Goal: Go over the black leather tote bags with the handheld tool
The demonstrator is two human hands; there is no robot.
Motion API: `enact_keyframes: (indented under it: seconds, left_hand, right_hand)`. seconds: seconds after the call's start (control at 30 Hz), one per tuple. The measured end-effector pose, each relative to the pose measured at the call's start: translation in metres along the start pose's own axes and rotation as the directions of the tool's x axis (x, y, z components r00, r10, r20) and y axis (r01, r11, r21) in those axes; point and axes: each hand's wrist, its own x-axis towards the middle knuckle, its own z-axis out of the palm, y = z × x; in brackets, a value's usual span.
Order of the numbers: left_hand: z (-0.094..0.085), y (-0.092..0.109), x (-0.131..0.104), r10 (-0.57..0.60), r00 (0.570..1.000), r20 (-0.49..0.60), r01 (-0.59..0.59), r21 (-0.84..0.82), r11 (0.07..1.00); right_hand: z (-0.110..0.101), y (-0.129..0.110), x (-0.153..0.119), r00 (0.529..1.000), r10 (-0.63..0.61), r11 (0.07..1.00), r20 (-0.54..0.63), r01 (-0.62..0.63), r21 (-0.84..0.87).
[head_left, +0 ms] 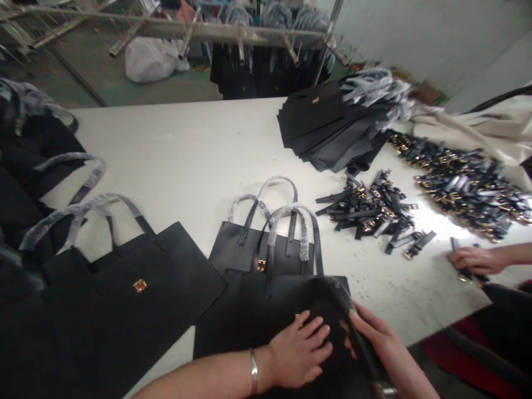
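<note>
At left, black totes (100, 316) with smooth flat panels, plastic-wrapped arched handles and a gold-toned clasp overlap on the white table (178, 149); near centre, the front tote (249, 310) lies over another black tote (236, 238); the left hand (300, 352) is spread, palm down, on its smooth face; the right hand (374, 330) pinches its raised right edge between thumb and fingers; farther right lie fanned black panels (328, 122) and heaped buckled straps (369, 208); another person's hand (476, 260) touches straps at far right.

Open: white tabletop (178, 149) beyond raised bag handles (305, 244) | left: black bags (83, 327) | right: strap heap (369, 208), another person's hand (476, 260)
</note>
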Motion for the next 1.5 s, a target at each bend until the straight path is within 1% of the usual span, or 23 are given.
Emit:
enact_keyframes:
  seconds: [0.1,0.17,0.23,0.3,0.33,0.4,0.43,0.53,0.57,0.63,0.7,0.77,0.83,0.97,1.0,1.07,1.13,1.2,1.27,1.33,1.4,1.43,1.5]
  left_hand:
    - [0.003,0.004,0.01,-0.006,1.0,-0.004,0.006,-0.002,1.0]
    - [0.006,0.008,0.021,-0.016,1.0,-0.022,0.015,-0.01,1.0]
    - [0.009,0.01,0.034,-0.022,0.998,-0.054,0.02,-0.032,0.999]
    - [0.01,0.01,0.041,0.012,0.997,-0.083,-0.018,-0.075,0.997]
    - [0.009,0.008,0.041,0.039,0.995,-0.088,-0.048,-0.103,0.994]
    - [0.004,0.001,0.027,0.049,0.995,-0.089,-0.063,-0.154,0.986]
    - [0.001,-0.004,0.015,0.014,0.996,-0.087,-0.029,-0.169,0.985]
    - [-0.008,-0.018,-0.031,-0.167,0.981,-0.098,0.152,-0.147,0.977]
    - [-0.01,-0.022,-0.044,-0.188,0.977,-0.1,0.176,-0.118,0.977]
    - [-0.012,-0.027,-0.064,-0.161,0.982,-0.093,0.156,-0.058,0.986]
    - [-0.011,-0.029,-0.071,-0.114,0.991,-0.071,0.112,-0.022,0.993]
    - [-0.009,-0.03,-0.068,-0.107,0.993,-0.047,0.106,-0.014,0.994]
    - [-0.007,-0.029,-0.063,-0.109,0.993,-0.032,0.109,-0.017,0.994]
    - [-0.004,-0.028,-0.054,-0.089,0.996,-0.027,0.088,-0.024,0.996]
    - [-0.004,-0.027,-0.052,-0.081,0.996,-0.024,0.081,-0.023,0.996]
    - [-0.004,-0.026,-0.046,-0.083,0.996,-0.02,0.083,-0.02,0.996]
    - [-0.004,-0.025,-0.037,-0.088,0.996,-0.024,0.088,-0.017,0.996]
    - [-0.005,-0.025,-0.025,-0.068,0.997,-0.048,0.067,-0.016,0.998]
    - [-0.003,-0.026,-0.011,-0.022,0.996,-0.087,0.021,-0.013,1.0]
    - [0.002,-0.027,0.002,0.025,0.992,-0.126,-0.026,-0.009,1.0]
    - [0.008,-0.026,0.011,0.061,0.988,-0.141,-0.064,-0.017,0.998]
    - [0.011,-0.025,0.013,0.066,0.988,-0.14,-0.07,-0.027,0.997]
    - [0.015,-0.021,0.013,0.026,0.992,-0.127,-0.032,-0.046,0.998]
  right_hand:
    - [0.005,-0.009,-0.002,0.979,-0.119,0.993,-0.163,0.121,-0.001]
    - [0.004,-0.011,-0.011,0.968,-0.128,0.991,-0.216,0.132,0.003]
    - [0.003,-0.009,-0.023,0.974,-0.094,0.995,-0.207,0.099,0.015]
    - [0.004,-0.002,-0.033,0.988,-0.048,0.999,-0.145,0.047,-0.008]
    - [0.007,0.003,-0.037,0.995,-0.03,0.999,-0.098,0.027,-0.028]
    - [0.015,0.013,-0.039,1.0,-0.006,0.997,0.012,0.007,-0.075]
    - [0.02,0.017,-0.039,0.998,-0.002,0.996,0.062,0.008,-0.094]
    - [0.04,0.025,-0.031,0.984,0.007,0.989,0.179,0.02,-0.145]
    - [0.048,0.024,-0.027,0.979,0.014,0.985,0.202,0.021,-0.168]
    - [0.064,0.017,-0.021,0.976,0.023,0.977,0.216,0.024,-0.213]
    - [0.077,0.006,-0.017,0.979,0.007,0.974,0.204,0.039,-0.221]
    - [0.084,-0.004,-0.015,0.981,-0.024,0.977,0.191,0.064,-0.203]
    - [0.082,-0.006,-0.015,0.981,-0.02,0.976,0.192,0.061,-0.211]
    - [0.064,0.006,-0.014,0.977,0.075,0.97,0.199,-0.026,-0.24]
    - [0.062,0.009,-0.013,0.976,0.086,0.972,0.199,-0.038,-0.231]
    - [0.064,0.008,-0.008,0.981,0.064,0.977,0.181,-0.025,-0.211]
    - [0.07,0.002,-0.004,0.995,-0.019,0.982,0.094,0.036,-0.186]
    - [0.076,-0.007,-0.004,0.994,-0.106,0.98,-0.02,0.101,-0.172]
    - [0.074,-0.012,-0.01,0.99,-0.122,0.976,-0.072,0.107,-0.188]
    - [0.067,-0.012,-0.021,0.997,-0.065,0.973,-0.043,0.054,-0.226]
    - [0.059,-0.007,-0.03,1.0,0.005,0.967,-0.003,-0.006,-0.253]
    - [0.057,-0.004,-0.033,0.999,0.034,0.966,0.018,-0.029,-0.258]
    - [0.056,0.001,-0.033,0.996,0.069,0.965,0.062,-0.051,-0.256]
